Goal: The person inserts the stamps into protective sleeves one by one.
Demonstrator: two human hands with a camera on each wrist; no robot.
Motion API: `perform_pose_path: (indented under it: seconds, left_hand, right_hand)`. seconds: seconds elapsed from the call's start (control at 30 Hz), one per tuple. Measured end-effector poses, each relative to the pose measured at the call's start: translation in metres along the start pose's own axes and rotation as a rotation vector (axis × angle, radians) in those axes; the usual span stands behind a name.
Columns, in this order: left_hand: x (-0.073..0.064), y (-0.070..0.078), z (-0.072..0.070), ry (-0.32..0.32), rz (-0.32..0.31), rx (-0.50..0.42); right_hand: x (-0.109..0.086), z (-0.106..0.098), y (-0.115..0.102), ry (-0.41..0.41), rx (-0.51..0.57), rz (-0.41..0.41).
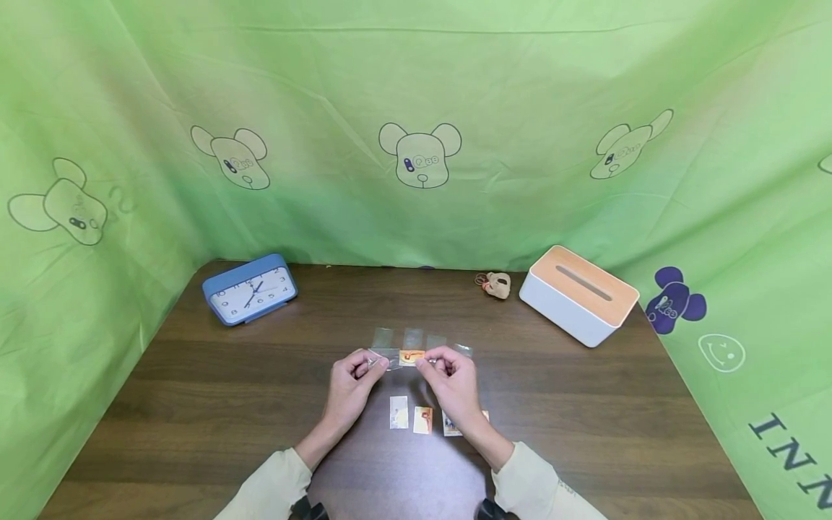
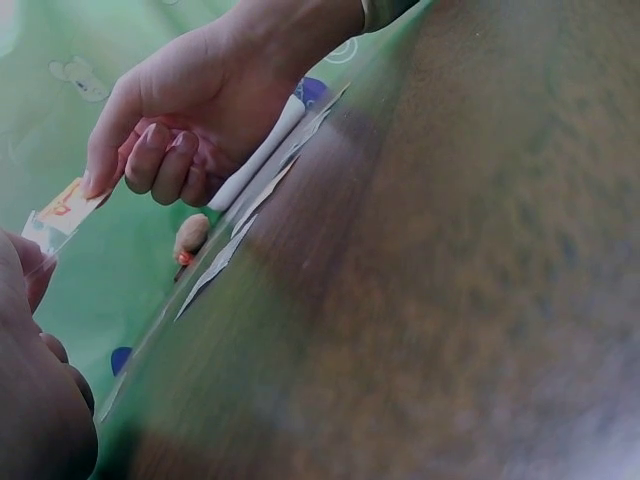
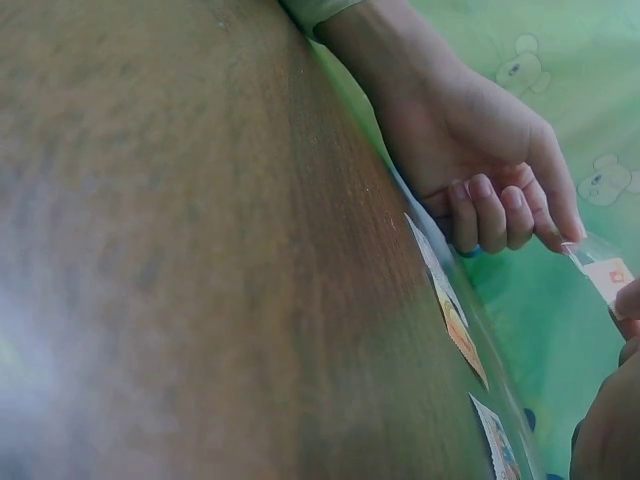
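Observation:
My left hand [image 1: 349, 386] pinches a small clear plastic sleeve [image 1: 390, 355] by its left end, between thumb and fingertip. Thumb and forefinger of my right hand [image 1: 455, 386] pinch an orange and white stamp [image 1: 412, 357] at its right edge. In the left wrist view the stamp [image 2: 66, 208] meets the sleeve between both hands, above the table; how far it sits inside cannot be told. Nearer me on the table lie a pale stamp [image 1: 399, 412], an orange stamp [image 1: 423, 419] and a blue-marked stamp [image 1: 450, 425], with another partly hidden behind my right wrist.
Several clear sleeves [image 1: 412, 337] lie in a row just beyond my hands. A blue clock [image 1: 250, 290] stands at the back left of the wooden table [image 1: 227, 404]. Back right are a small plush keychain [image 1: 498, 285] and a white tissue box [image 1: 565, 310] with a wooden lid.

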State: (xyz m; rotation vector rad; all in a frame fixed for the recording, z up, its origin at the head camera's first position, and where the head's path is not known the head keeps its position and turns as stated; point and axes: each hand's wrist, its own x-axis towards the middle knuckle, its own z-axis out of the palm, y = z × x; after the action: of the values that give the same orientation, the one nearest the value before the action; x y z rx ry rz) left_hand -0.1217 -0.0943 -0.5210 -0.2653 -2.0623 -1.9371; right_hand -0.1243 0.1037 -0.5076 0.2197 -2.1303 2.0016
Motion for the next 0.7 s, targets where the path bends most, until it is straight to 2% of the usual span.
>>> perform_pose_path:
  seconds: [0.2, 0.53, 0.7]
  left_hand:
    - [0.0, -0.012, -0.001, 0.016, 0.1, 0.058]
    - [0.001, -0.013, -0.001, 0.004, 0.134, 0.075]
    - [0.0, -0.009, -0.001, -0.017, 0.075, 0.064]
  right_hand:
    - [0.0, 0.0, 0.0, -0.021, -0.026, 0.001]
    - [-0.001, -0.001, -0.001, -0.065, -0.088, 0.036]
    - [-0.001, -0.001, 0.0, -0.083, -0.084, 0.043]
